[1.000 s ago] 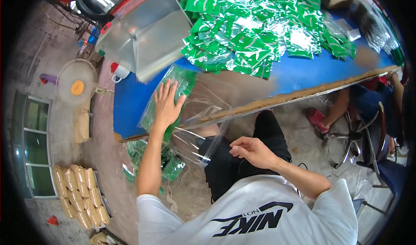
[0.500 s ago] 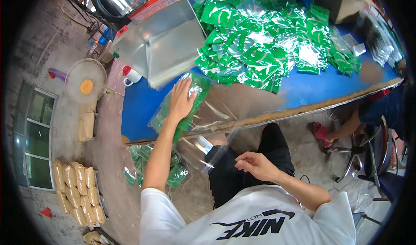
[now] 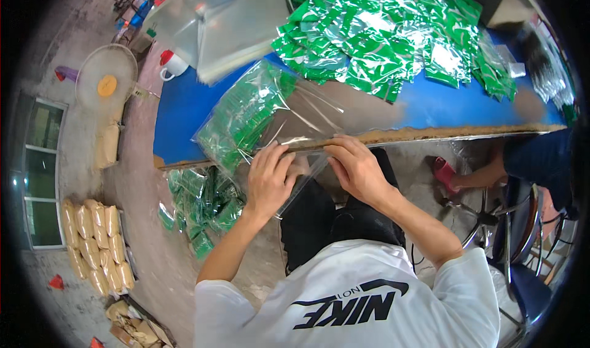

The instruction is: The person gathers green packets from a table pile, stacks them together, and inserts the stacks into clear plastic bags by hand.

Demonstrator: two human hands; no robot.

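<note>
Nearest us, the left hand (image 3: 268,177) and right hand (image 3: 356,168) bend their fingers narrowly at the loose end of a clear bag (image 3: 236,123); we cannot tell whether either pinches it, since the thumbs' undersides are hidden. The bag lies on the table (image 3: 178,123), its loose end overhanging the near edge, green packets showing through its left part. We judge it light, soft and slippery, best held by gathered film. Beyond, glare obscures the pile (image 3: 369,40), cut off above.

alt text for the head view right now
A person's two hands touch the near end of a clear bag of green packets, overhanging a blue table. A packet heap lies beyond; a mug stands left.
</note>
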